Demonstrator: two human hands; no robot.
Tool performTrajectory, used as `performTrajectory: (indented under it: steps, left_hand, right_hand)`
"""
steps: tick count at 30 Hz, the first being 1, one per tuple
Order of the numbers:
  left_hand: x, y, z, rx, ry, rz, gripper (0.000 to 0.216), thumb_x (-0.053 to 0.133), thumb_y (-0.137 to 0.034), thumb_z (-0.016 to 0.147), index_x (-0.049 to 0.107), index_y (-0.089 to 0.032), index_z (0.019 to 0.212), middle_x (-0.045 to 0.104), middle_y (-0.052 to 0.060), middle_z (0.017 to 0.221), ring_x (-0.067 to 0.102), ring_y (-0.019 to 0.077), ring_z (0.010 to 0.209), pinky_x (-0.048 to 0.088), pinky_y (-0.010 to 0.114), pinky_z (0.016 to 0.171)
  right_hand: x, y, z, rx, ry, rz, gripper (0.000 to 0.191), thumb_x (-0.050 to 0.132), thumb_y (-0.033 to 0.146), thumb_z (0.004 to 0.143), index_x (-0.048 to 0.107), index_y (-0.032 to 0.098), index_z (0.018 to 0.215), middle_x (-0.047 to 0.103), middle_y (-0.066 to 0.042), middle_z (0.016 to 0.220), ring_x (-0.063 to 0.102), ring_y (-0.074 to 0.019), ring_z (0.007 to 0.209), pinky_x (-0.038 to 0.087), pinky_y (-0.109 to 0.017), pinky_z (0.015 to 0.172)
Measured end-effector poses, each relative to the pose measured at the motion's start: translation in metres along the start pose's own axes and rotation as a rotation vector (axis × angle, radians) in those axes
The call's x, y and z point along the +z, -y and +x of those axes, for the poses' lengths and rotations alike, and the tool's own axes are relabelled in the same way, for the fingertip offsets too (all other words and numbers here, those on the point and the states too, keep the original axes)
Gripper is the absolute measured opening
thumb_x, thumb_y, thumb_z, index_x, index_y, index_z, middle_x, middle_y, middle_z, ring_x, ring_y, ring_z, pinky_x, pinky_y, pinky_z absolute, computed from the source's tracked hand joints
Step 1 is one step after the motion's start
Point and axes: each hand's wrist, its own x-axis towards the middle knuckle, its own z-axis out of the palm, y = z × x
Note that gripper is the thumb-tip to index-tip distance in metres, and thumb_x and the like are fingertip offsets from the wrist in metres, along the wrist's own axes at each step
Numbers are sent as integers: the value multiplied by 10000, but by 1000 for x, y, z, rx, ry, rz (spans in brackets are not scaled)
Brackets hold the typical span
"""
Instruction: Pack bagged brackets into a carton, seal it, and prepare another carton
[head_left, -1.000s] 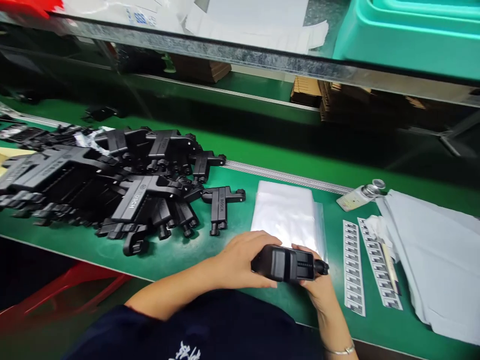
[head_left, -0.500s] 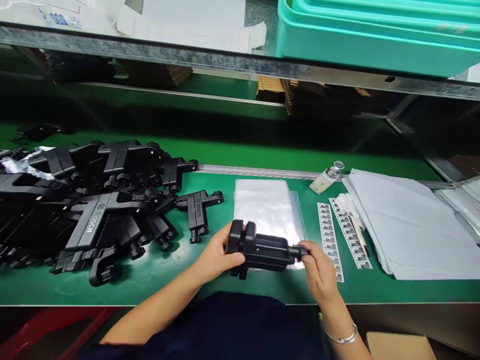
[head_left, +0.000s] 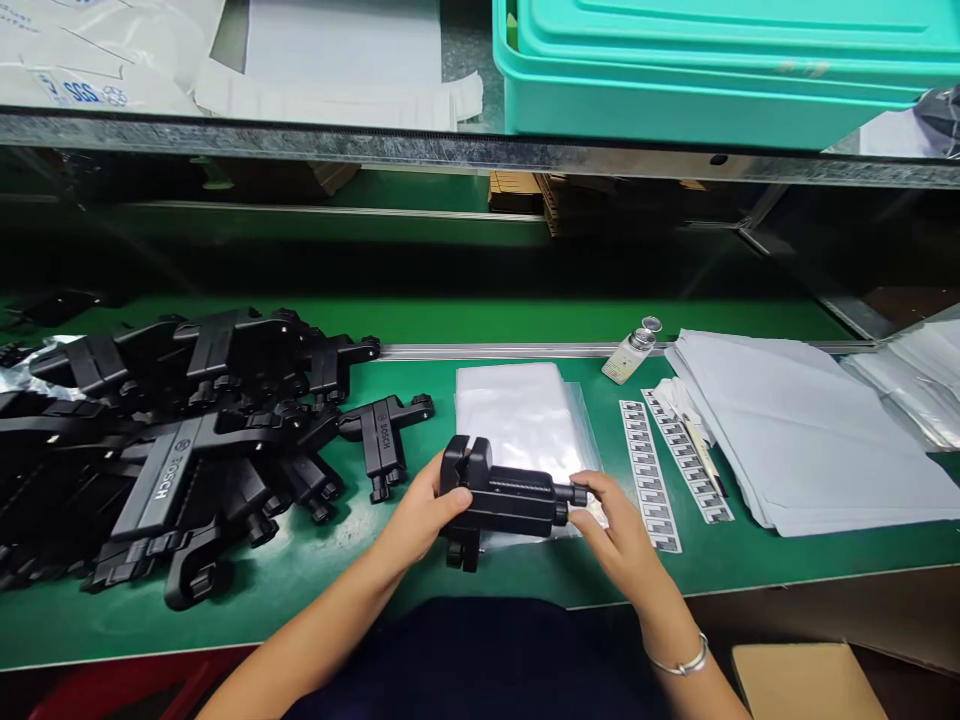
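Above the front of the green bench, my left hand point(head_left: 424, 515) grips a black plastic bracket point(head_left: 514, 505) by its wide left end, thumb on top. My right hand point(head_left: 622, 530) is at the other end, fingertips and thumb on the two small knobs there. The bracket lies sideways in front of me. Beneath and behind it is a stack of clear plastic bags point(head_left: 517, 400). To the left rests a T-shaped bracket point(head_left: 384, 440) marked BOSCH, beside a large pile of similar black brackets point(head_left: 161, 480).
On the right are two label strips point(head_left: 651, 480), a pen-like tool point(head_left: 701, 445), a small bottle point(head_left: 628, 355) with its cap up, and stacked white sheets point(head_left: 810, 430). A metal shelf edge point(head_left: 420, 145) crosses overhead, bearing a turquoise bin point(head_left: 660, 100).
The bracket has turned slightly in my hands, so both end knobs now show. My right fingers have opened a little around them. The whole view has shifted a little.
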Motion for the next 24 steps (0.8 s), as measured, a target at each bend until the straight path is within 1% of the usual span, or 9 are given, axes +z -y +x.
performTrajectory:
  steps: [2,5,10,12,15,17,20,22,24]
  left_hand:
    - [0,0,-1,17,2,66,613,721,-631,649,610,-176,1044,612,41,857,575,215,813,463,291,712]
    - [-1,-1,-1,42,7,174,611,769,-595,602,616,-174,1018,614,38,871,572,219,820,460,290,708]
    - [-1,0,1,13,-20,41,593,701,-616,681,607,-179,1071,620,51,874,592,232,849,475,303,732]
    - [-1,0,0,34,-15,98,606,724,-615,649,608,-180,1055,619,45,868,588,225,828,473,302,722]
    - [-1,0,-3,85,-16,252,617,776,-580,588,609,-182,1029,624,39,889,578,224,828,467,313,737]
    - [-1,-1,-3,82,-19,234,600,765,-574,613,607,-182,1039,626,41,901,582,225,839,469,312,741]
    - [-1,2,0,38,-12,73,559,706,-590,693,599,-183,1061,621,39,881,594,217,838,474,296,727]
    - [-2,4,0,31,-4,32,554,701,-594,700,600,-183,1057,618,36,872,592,212,831,470,288,720]
    - [-3,5,-2,52,3,81,569,744,-576,658,603,-180,1042,616,31,866,581,203,812,462,279,707]
  right_hand:
    - [1,1,1,67,42,24,284,482,459,934,586,218,1041,639,-45,884,598,-191,802,467,-306,715]
    - [2,1,2,149,107,159,348,373,465,973,594,202,919,573,-5,686,559,-164,655,461,-290,639]
    - [1,1,-1,97,57,7,333,523,432,911,563,240,1180,625,-60,1036,594,-208,931,484,-318,791]
    - [2,-1,-1,105,77,-3,282,484,428,933,597,230,1098,636,-54,973,598,-200,880,479,-302,743]
    - [4,-4,-1,115,89,90,340,364,432,980,618,206,973,603,-23,769,581,-175,736,466,-292,685]
    - [5,-3,-1,101,67,98,330,379,429,975,602,210,1080,615,-26,805,586,-179,758,472,-300,712]
    - [5,0,-2,84,47,10,346,498,414,926,547,239,1222,640,-51,993,601,-202,883,481,-310,760]
    - [5,1,-2,95,54,-9,285,510,417,918,600,231,1114,646,-49,953,602,-198,840,479,-298,712]
    - [5,0,-1,116,79,51,286,454,434,941,629,210,961,626,-28,791,583,-175,715,463,-286,645]
